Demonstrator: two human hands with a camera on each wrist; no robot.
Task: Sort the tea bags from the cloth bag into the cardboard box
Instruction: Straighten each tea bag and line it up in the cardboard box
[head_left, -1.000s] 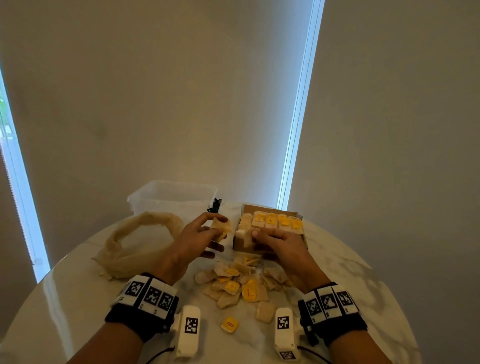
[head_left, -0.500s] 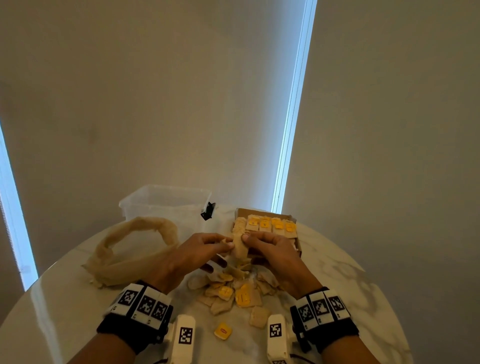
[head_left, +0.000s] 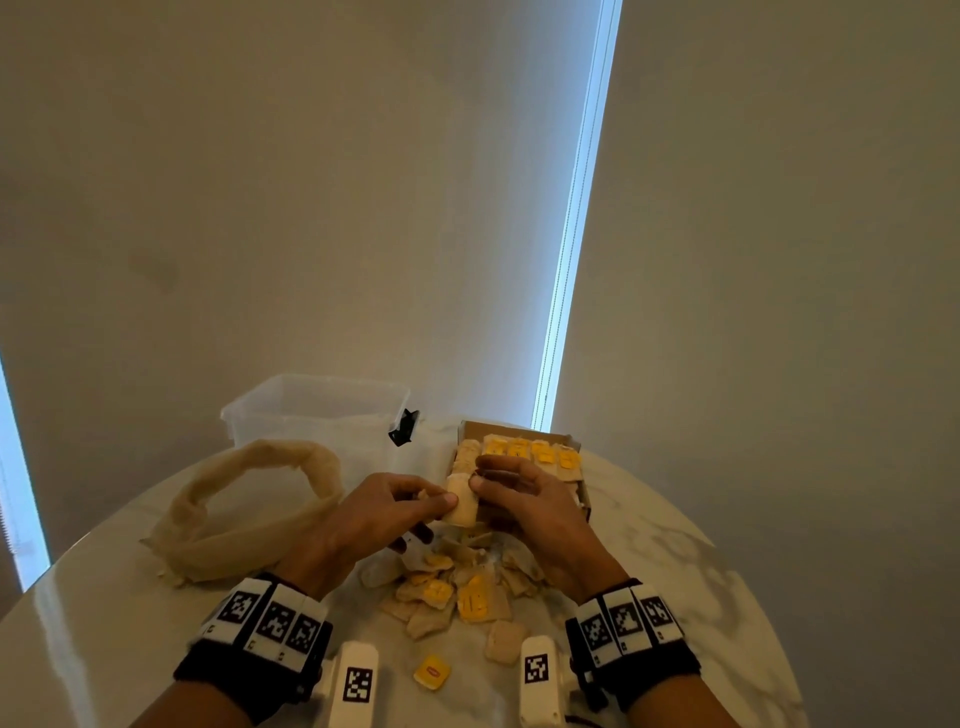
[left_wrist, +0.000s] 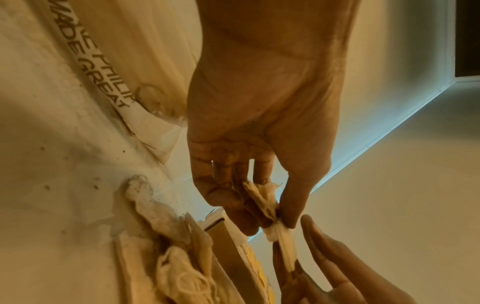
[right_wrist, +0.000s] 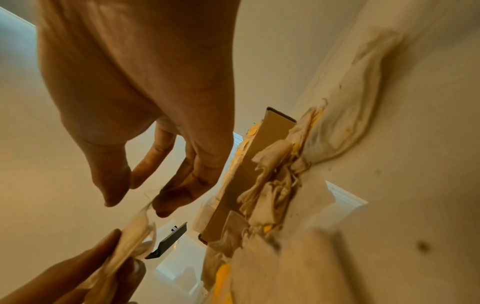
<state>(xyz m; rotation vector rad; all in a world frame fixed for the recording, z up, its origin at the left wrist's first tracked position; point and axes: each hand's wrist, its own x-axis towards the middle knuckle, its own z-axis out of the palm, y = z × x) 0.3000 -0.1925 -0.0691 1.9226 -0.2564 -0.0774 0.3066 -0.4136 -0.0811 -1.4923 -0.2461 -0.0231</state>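
Note:
A pale tea bag (head_left: 462, 503) is held upright just in front of the cardboard box (head_left: 583, 486). My left hand (head_left: 441, 506) pinches this tea bag (left_wrist: 265, 202) between thumb and fingers. My right hand (head_left: 480, 479) meets it from the right, thumb touching its top edge. In the right wrist view the right hand (right_wrist: 135, 203) has thumb and fingers apart around the bag's tip (right_wrist: 135, 230). Rows of yellow-tagged bags (head_left: 530, 451) fill the box. A loose pile of tea bags (head_left: 457, 579) lies below my hands. The cloth bag (head_left: 249, 514) lies slumped at the left.
A clear plastic tub (head_left: 311, 413) stands behind the cloth bag, with a black clip (head_left: 404, 427) at its right corner. One yellow tag (head_left: 431, 672) lies alone near the front of the round marble table (head_left: 675, 571). Window blinds hang behind.
My left hand has carried its tea bag to the right, in front of the box. My right hand has lifted off the box's front row and come to the bag.

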